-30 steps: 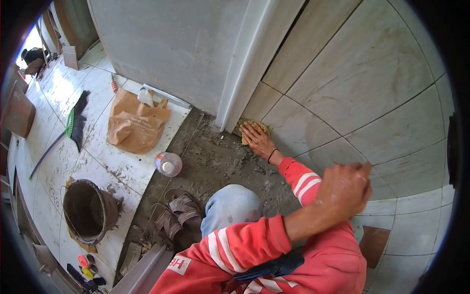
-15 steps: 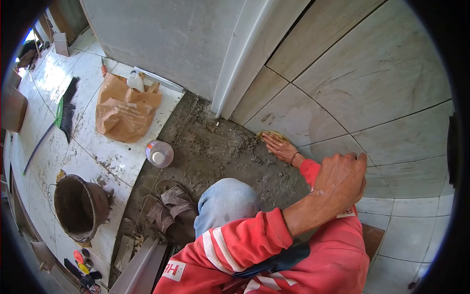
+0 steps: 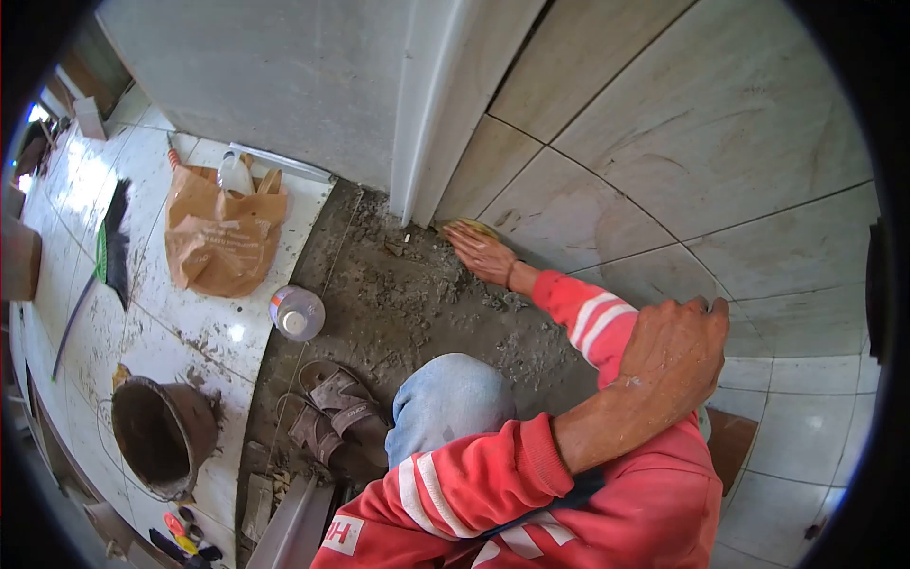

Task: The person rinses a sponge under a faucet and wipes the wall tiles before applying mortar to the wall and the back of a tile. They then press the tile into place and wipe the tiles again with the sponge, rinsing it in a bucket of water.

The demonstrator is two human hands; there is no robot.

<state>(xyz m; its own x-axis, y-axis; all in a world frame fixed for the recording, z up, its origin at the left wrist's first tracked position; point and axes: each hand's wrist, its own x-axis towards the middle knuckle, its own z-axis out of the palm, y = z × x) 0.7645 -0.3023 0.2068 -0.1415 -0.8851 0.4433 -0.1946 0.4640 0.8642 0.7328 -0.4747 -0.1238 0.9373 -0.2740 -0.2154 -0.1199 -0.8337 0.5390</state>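
My right hand point(image 3: 481, 254) reaches to the foot of the tiled wall point(image 3: 578, 213), beside the white door frame. Its fingers lie over a yellowish sponge point(image 3: 485, 229), pressing it at the lowest tile; only the sponge's edge shows. Across my right arm, nearer to me, my left hand point(image 3: 675, 349) is closed with its back towards me. The left fingers curl under, so what they hold, if anything, is hidden; nothing sticks out. Rough wet mortar point(image 3: 445, 294) covers the floor below my right hand.
A clear plastic bottle point(image 3: 301, 315) and a pair of sandals point(image 3: 341, 410) stand on the mortar. On the white floor tiles are a brown paper bag point(image 3: 227, 237), a dirty bucket point(image 3: 194, 422) and a broom point(image 3: 116, 247). My knee point(image 3: 450, 398) is close by.
My right hand and the sponge have slid left along the wall's foot towards the door frame. My left hand has stayed closed, and the view has shifted slightly.
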